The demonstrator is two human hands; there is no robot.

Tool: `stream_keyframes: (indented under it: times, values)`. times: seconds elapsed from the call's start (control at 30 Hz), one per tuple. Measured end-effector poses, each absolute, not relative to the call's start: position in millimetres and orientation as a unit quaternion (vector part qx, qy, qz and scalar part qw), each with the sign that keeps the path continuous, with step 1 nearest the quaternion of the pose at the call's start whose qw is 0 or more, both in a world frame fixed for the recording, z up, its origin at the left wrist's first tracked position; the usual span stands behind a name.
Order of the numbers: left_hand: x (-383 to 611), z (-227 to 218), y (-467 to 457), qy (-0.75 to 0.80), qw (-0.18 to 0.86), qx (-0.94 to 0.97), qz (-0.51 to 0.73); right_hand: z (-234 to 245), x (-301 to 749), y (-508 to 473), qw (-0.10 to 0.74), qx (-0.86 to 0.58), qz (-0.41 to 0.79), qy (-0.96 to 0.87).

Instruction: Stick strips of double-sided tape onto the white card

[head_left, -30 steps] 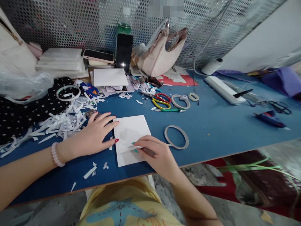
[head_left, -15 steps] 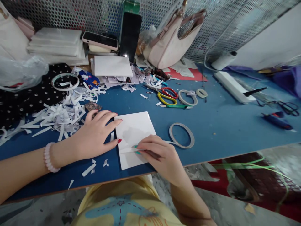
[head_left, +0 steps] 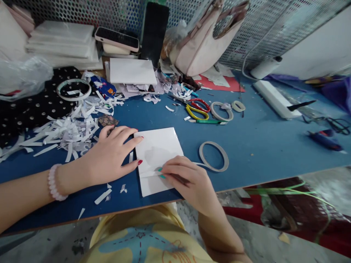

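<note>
A white card [head_left: 157, 149] lies flat on the blue table [head_left: 255, 146] near its front edge. My left hand [head_left: 109, 155] rests open on the table with its fingertips on the card's left edge. My right hand [head_left: 186, 179] is closed in a pinch over the card's lower part, pressing a thin strip of tape across it. The strip runs right to a tape roll [head_left: 214, 156] lying flat beside the card.
A heap of white paper strips [head_left: 68, 129] lies left of the card, by a dotted black cloth [head_left: 35, 106]. Behind are scissors [head_left: 199, 109], more tape rolls [head_left: 225, 111], a white card stack [head_left: 131, 71], a phone [head_left: 116, 38], a pink bag [head_left: 203, 44], and a power strip [head_left: 275, 98].
The camera has tilted down and slightly left, so the table sits higher in view. Both hands keep their places on the card; my right hand's fingers have edged a little along the strip.
</note>
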State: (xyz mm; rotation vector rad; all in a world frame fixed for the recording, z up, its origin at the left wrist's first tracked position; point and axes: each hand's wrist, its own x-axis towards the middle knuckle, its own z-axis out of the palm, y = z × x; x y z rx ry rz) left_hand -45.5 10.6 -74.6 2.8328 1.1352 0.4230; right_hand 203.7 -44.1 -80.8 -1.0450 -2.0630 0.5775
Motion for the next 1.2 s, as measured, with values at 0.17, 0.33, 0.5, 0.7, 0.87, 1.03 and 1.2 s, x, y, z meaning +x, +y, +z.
stream_keyframes:
  times: [0.17, 0.33, 0.5, 0.7, 0.87, 1.03, 1.2]
  values:
    - [-45.5, -74.7, 9.9, 0.367, 0.03, 0.919, 0.138, -82.3, 204.0, -44.0, 0.365, -0.407, 0.222, -0.807]
    - [-45.9, -73.9, 10.4, 0.367, 0.024, 0.919, 0.14, -81.9, 205.0, -44.2, 0.361, -0.409, 0.224, -0.808]
    - [-47.3, -71.0, 13.5, 0.319, 0.017, 0.938, 0.132, -80.8, 203.9, -44.6, 0.359, -0.412, 0.223, -0.807]
    - [-51.0, -72.3, 18.5, 0.305, 0.043, 0.942, 0.134, -79.7, 202.6, -45.1, 0.356, -0.415, 0.223, -0.807]
    - [-51.3, -70.6, 18.9, 0.295, 0.044, 0.944, 0.141, -80.3, 202.8, -45.0, 0.359, -0.414, 0.221, -0.807]
    - [-51.6, -66.3, 18.5, 0.278, 0.07, 0.947, 0.144, -81.0, 203.0, -44.8, 0.362, -0.405, 0.215, -0.812]
    - [-51.3, -69.4, 17.9, 0.281, 0.084, 0.945, 0.143, -80.6, 202.4, -45.3, 0.354, -0.41, 0.218, -0.812]
